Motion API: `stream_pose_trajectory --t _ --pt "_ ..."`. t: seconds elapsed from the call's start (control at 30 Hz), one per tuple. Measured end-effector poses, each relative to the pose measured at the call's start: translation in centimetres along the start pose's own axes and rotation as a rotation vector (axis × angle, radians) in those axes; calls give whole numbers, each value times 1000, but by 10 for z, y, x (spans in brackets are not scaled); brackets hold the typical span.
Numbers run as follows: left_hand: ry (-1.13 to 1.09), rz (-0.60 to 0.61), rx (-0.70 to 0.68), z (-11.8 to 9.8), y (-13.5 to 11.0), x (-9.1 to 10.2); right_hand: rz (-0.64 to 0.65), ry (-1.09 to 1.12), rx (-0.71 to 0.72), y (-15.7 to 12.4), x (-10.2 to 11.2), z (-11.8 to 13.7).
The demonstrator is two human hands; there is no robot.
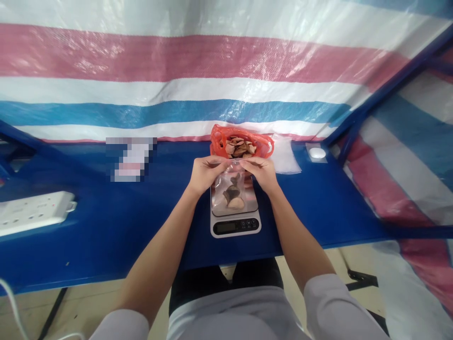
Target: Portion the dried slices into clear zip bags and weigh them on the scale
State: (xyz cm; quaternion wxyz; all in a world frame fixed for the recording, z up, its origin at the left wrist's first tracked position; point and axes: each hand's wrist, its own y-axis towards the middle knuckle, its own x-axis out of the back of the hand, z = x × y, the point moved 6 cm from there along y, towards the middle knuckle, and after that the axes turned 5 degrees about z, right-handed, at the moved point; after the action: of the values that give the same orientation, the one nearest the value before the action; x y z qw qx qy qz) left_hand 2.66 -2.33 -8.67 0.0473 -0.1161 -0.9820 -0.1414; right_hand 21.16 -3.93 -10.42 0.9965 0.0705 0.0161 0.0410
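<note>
Clear plastic makes up the pouch, which hangs over the plate of the scale with a few brown slices inside. Left hand and right hand each pinch one side of its top edge between thumb and fingers. Whether its foot rests on the plate, I cannot tell.

As far as shows, the filling is at least begun: slices lie in the pouch's lower part. Whether its mouth is sealed I cannot tell, and the display gives no readable figure. Plenty seems left over: the red bag at 12 o'clock from the scale, just behind the hands, holds many more slices, and flat clear sleeves lie at 1 o'clock, beside it.

For moving, the counter offers its widest stretch toward 9 o'clock, as far as the power strip; a blurred-out item lies at 10 o'clock. Toward 3 o'clock there is room up to the blue frame, with a white disc at 2 o'clock. Tightest are 12, where red bag and striped sheet stand close, and 6, where the front edge runs near the scale.
</note>
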Motion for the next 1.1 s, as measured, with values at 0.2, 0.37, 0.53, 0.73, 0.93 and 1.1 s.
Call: stream_pose_trajectory --t 0.2,0.37,0.53,0.73,0.93,1.1 --pt "-52 6 53 4 0 2 -25 25 -43 -2 1 3" --pt "-51 37 51 3 -1 -1 -30 26 -25 -1 0 2" --pt "-14 36 25 4 0 0 -34 -12 -9 -1 2 2" --pt "-43 -19 51 7 0 7 -55 54 29 -1 3 4" --pt "-27 8 28 6 -1 6 -26 36 55 -1 -2 3" --pt "-82 52 89 9 -1 6 -67 5 37 0 2 3"
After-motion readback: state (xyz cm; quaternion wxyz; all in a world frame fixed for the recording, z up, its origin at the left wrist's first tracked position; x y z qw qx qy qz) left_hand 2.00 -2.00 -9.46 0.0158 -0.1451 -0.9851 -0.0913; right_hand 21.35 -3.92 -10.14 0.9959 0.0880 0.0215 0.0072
